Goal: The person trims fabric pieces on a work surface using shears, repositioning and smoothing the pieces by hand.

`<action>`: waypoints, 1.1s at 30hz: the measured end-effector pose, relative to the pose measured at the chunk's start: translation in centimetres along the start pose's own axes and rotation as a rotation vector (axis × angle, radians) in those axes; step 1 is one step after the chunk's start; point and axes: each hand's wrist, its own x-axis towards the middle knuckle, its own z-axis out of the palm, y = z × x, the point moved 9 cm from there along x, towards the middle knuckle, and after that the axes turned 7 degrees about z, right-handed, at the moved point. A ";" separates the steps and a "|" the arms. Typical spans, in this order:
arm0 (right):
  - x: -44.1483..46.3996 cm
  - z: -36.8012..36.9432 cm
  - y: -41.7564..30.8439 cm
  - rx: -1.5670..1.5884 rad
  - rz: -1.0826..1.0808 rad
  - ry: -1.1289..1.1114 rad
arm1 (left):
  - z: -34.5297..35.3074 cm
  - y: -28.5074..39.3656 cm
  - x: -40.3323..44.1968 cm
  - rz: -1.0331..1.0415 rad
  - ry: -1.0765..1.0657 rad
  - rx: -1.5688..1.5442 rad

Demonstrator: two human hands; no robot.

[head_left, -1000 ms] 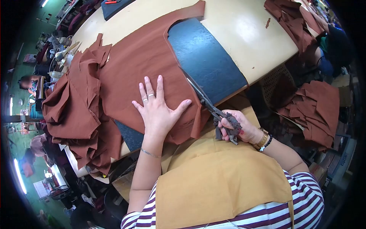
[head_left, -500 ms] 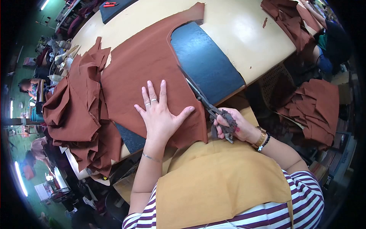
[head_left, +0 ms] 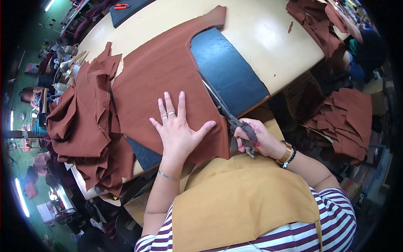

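Observation:
My left hand (head_left: 178, 130) lies flat with spread fingers on a rust-brown fabric piece (head_left: 155, 71). My right hand (head_left: 258, 136) is wrapped round the cloth-bound handles of large scissors (head_left: 224, 110). The scissor blades lie along the fabric's right edge, pointing up and left; whether they are parted I cannot tell. Beneath the fabric is a dark blue board (head_left: 228, 63), bare to the right of the blades, with another corner showing near my left wrist.
Crumpled brown fabric (head_left: 79, 122) is heaped on the table (head_left: 268, 38) at the left. More brown fabric (head_left: 344, 122) is stacked at the right, beyond the edge. Red-handled snips (head_left: 121, 6) rest on a dark board at the top. Other people sit far left and upper right.
My left hand has shifted slightly right and down with the fabric. The fabric's lower right corner now lies flatter. My right hand and the scissors have moved slightly left.

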 end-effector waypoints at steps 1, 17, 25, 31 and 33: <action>0.2 0.0 -0.2 -0.007 -0.008 0.012 | 0.0 0.1 0.0 -0.001 0.000 -0.003; -0.4 0.2 -0.6 -0.002 -0.006 0.027 | -0.2 0.5 -0.3 0.012 0.002 -0.011; 0.2 -0.2 -0.1 0.002 -0.013 0.064 | -0.2 0.7 -0.9 0.006 0.007 -0.021; 0.1 0.0 -0.2 -0.009 -0.047 0.076 | -0.2 0.8 -1.0 0.010 -0.010 -0.041; 0.4 0.1 -0.7 -0.029 -0.032 0.091 | -0.3 1.1 -1.2 0.019 -0.019 -0.047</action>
